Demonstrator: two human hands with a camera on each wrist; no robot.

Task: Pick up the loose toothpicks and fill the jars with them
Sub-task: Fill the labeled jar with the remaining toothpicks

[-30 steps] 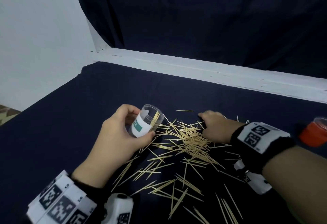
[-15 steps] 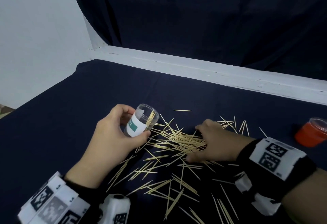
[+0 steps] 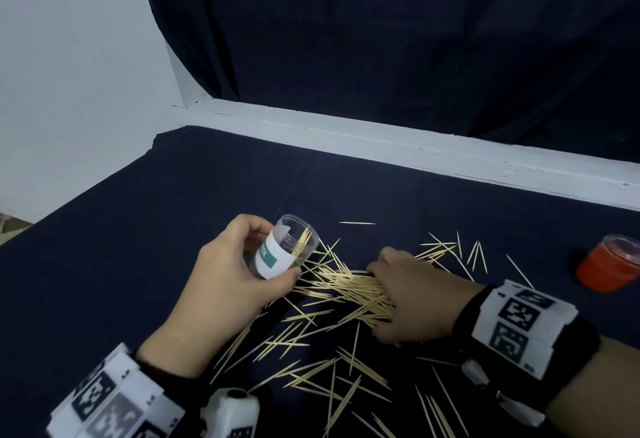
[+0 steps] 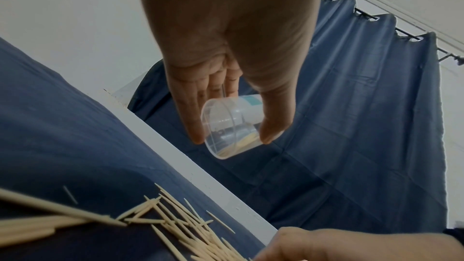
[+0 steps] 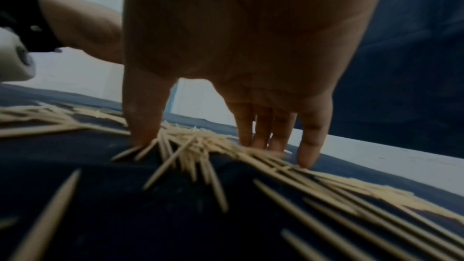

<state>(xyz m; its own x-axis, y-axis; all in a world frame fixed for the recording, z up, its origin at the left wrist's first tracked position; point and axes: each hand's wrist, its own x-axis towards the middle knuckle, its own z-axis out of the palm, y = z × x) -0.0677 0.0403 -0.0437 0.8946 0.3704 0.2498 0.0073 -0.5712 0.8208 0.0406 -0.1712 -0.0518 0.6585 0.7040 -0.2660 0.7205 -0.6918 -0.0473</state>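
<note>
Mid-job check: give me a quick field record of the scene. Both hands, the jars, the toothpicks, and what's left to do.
left hand: grips the clear jar, tilted, mouth toward the pile
clear jar contents: a few toothpicks
right hand: fingers spread, tips pressing on the toothpick pile
red jar: far right on the cloth, untouched
loose toothpicks: many, scattered between and in front of the hands
remaining: most toothpicks not yet in a jar

I see right hand (image 3: 412, 294) pulled back toward me from far edge of pile, fingers (image 5: 263, 132) now raking toothpicks (image 3: 349, 287) into a tighter bundle, far-side strays uncovered, jar (image 3: 285, 250) tilted slightly more upright
</note>
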